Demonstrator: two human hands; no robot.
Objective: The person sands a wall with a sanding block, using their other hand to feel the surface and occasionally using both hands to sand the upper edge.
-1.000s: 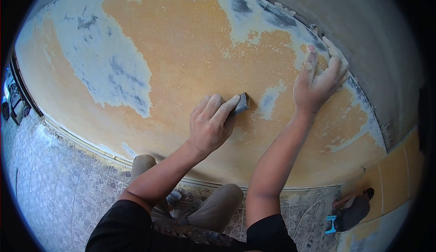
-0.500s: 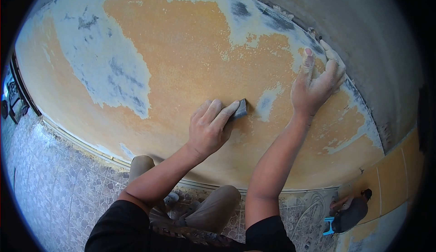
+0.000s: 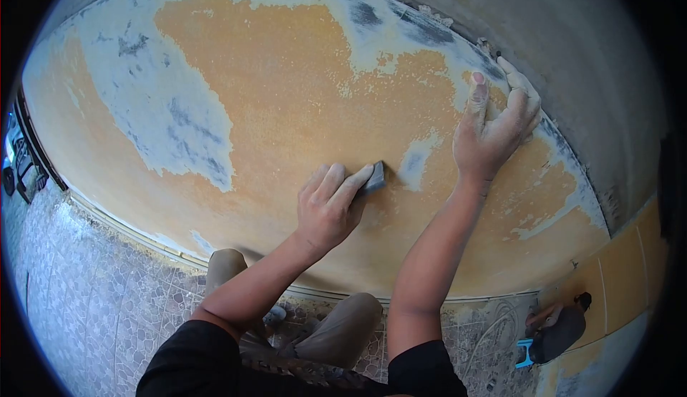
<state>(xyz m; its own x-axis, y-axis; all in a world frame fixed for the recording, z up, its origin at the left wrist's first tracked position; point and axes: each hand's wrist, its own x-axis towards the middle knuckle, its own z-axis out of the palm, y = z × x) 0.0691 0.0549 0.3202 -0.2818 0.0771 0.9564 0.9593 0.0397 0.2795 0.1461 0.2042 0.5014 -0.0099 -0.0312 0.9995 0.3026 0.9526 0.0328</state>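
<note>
My left hand [image 3: 330, 207] is closed on a small dark grey sanding block [image 3: 373, 179], pressed to the face of a large curved panel [image 3: 279, 89]. The panel has orange-tan paint with pale, worn patches and dark smudges along its far rim. My right hand [image 3: 499, 121] lies at the panel's upper right edge, with its thumb up and apart from the bent fingers. Pale dust coats its fingers, and some fingertips are hidden at the rim. I see no tool in it. A small pale patch [image 3: 415, 164] lies between my two hands.
A grey surface [image 3: 572, 61] runs beyond the panel's far rim. Below the panel, my knees [image 3: 351, 325] are near its lower edge over a patterned tile floor [image 3: 107, 290]. At the lower right another person [image 3: 562, 332] sits on a blue stool [image 3: 524, 354] beside an orange panel [image 3: 622, 290].
My left hand and the sanding block have shifted very slightly down across the panel. My right hand stays at the edge. The whole view has tilted a little.
</note>
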